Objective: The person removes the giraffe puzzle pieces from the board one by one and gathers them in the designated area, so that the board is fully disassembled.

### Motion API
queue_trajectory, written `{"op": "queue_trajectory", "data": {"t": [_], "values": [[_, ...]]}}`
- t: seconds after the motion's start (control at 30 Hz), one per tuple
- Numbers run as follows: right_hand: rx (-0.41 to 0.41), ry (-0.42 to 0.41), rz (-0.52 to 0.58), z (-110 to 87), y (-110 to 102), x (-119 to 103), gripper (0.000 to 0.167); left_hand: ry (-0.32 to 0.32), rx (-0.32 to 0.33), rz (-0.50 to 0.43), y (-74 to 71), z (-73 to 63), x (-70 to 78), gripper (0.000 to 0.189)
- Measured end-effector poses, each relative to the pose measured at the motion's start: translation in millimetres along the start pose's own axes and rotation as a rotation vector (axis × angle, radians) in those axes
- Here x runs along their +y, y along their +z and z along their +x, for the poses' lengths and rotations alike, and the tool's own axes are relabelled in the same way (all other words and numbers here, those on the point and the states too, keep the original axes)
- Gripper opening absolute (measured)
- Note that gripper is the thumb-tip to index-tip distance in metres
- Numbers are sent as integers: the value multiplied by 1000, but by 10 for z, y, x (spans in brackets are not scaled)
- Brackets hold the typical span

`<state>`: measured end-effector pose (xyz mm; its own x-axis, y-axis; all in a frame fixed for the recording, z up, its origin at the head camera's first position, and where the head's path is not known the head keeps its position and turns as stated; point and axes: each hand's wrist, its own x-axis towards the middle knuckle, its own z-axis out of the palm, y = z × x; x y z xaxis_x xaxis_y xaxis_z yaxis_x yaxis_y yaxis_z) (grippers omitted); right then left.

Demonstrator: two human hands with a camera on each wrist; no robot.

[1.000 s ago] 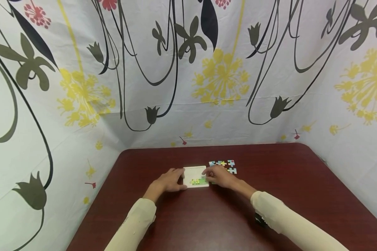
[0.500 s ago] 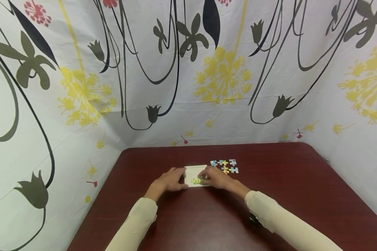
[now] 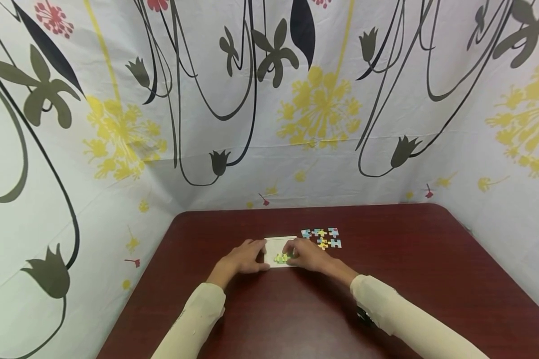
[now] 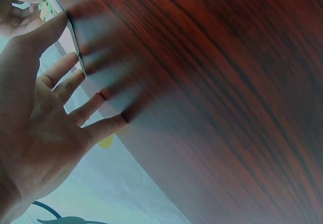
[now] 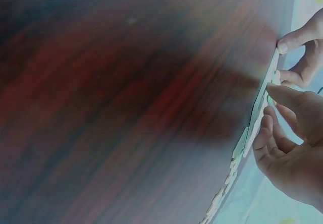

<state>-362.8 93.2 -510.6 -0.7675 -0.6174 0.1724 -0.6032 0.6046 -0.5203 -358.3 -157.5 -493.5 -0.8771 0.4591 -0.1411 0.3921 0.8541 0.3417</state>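
Note:
A white puzzle tray (image 3: pixel 274 246) lies on the dark red table, with yellow-green jigsaw pieces (image 3: pixel 280 259) along its near side. My left hand (image 3: pixel 244 257) rests at the tray's left edge. In the left wrist view that hand (image 4: pixel 48 108) has its fingers spread and fairly straight; the thumb touches the tray edge and some fingertips touch the table. Over the tray's right part, my right hand (image 3: pixel 312 254) pinches a green puzzle piece, mostly hidden by the fingers. The right wrist view shows this hand (image 5: pixel 298 138) with thumb and index finger close around the piece (image 5: pixel 270 101).
Several loose blue and yellow jigsaw pieces (image 3: pixel 320 233) lie on the table (image 3: pixel 386 259) just beyond and right of the right hand. A patterned white cloth (image 3: pixel 251 174) hangs behind the table and at both sides.
My right hand has moved a little left over the tray, bringing the green puzzle piece closer to the yellow-green ones, then nearly stopped. My left hand has stayed at the tray's left edge.

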Motion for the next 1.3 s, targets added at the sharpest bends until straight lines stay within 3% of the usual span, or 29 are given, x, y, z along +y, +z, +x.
{"op": "queue_trajectory", "data": {"t": [0.3, 0.87, 1.3], "values": [[52, -58, 45, -48, 2, -1, 15, -9, -2, 0, 10, 2, 10, 45], [64, -58, 145, -110, -146, 101, 19, 23, -2, 0, -11, -23, 25, 45], [85, -59, 115, -202, -294, 115, 19, 34, -1, -15, -29, -45, 49, 41]]}}
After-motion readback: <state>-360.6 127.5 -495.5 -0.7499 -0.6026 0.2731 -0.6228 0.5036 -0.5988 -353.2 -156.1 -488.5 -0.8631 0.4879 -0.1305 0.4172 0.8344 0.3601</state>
